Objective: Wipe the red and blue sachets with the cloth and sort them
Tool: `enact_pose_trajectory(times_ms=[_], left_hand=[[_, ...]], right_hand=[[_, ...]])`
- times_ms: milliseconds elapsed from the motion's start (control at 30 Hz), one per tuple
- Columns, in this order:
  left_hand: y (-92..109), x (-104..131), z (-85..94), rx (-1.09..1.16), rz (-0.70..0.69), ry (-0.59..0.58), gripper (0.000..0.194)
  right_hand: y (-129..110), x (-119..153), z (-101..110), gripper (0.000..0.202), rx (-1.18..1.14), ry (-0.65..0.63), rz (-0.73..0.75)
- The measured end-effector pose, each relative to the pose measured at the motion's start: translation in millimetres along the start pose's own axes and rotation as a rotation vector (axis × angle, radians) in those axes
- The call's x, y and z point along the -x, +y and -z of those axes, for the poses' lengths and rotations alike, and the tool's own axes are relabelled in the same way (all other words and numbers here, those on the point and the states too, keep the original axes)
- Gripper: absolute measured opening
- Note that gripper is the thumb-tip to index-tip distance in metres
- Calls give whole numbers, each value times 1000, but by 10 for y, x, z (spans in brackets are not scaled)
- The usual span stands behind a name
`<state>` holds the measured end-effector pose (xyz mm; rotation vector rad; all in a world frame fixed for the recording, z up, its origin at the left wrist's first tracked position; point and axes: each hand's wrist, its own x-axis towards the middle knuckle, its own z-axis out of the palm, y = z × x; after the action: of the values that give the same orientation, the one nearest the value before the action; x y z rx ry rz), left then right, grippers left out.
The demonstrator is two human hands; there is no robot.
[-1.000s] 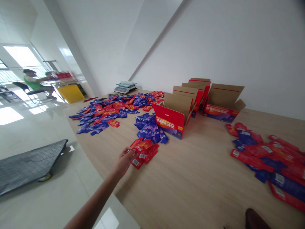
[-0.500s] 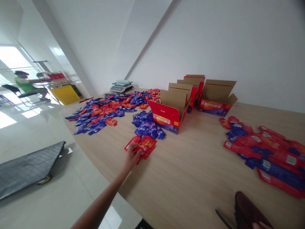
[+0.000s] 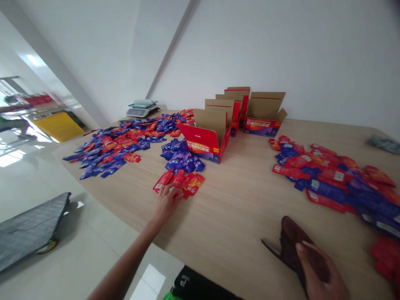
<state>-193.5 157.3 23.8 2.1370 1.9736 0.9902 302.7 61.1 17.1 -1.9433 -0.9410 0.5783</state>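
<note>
My left hand (image 3: 168, 201) reaches over the near edge of the table, its bent fingers closed on the lower end of several red sachets (image 3: 193, 183) that lie fanned out. Just beyond them is a small fan of purple sachets (image 3: 181, 157), against the front of an open red carton (image 3: 203, 146). At the lower right, my right hand (image 3: 321, 275) is closed around a dark brown leather-like object (image 3: 293, 233) with a thin dark strap. Its exact kind is unclear, and part of the hand is cut off by the frame.
A large mixed heap of sachets (image 3: 109, 146) covers the table's left part; another pile (image 3: 331, 179) lies at right. More open cartons (image 3: 264, 125) stand near the wall. A scale (image 3: 142, 109) sits at the back, a grey cloth (image 3: 384, 143) far right, a flat trolley (image 3: 34, 225) on the floor.
The view has turned rightward. The red sachets under my left hand are more spread out. My right hand, barely visible before, now shows with the brown object.
</note>
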Motion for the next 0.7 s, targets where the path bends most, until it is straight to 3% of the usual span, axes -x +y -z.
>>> enact_pose_trajectory(times_ms=[100,200,300,400,467,533,600,700], left_hand=[[128,19,41,-35,-65,-7,27],[415,59,52,-53,-165,15,25],[922,100,14,35,-278,-12,20],[1608,56,-126,225,-399,-116,15],[2107,-53,-341,354,-486,-228,14],[2589,-208,-677,391,-600,-379,18],[3024,-381,-1101,231,-721,-511,24],[3567,-629,-1772,161,-812,-555,18]], right_hand=[[1,24,-50,67,-106,2,34],[128,-7,-111,67,-128,-19,44],[202,-41,-167,63,-155,-10,73],[127,-43,-173,52,-187,-8,146],[49,-10,-149,44,-189,-47,205],[0,70,-116,37,-191,-115,257],[-6,189,-83,31,-201,-202,296],[50,358,-60,21,-223,-269,348]])
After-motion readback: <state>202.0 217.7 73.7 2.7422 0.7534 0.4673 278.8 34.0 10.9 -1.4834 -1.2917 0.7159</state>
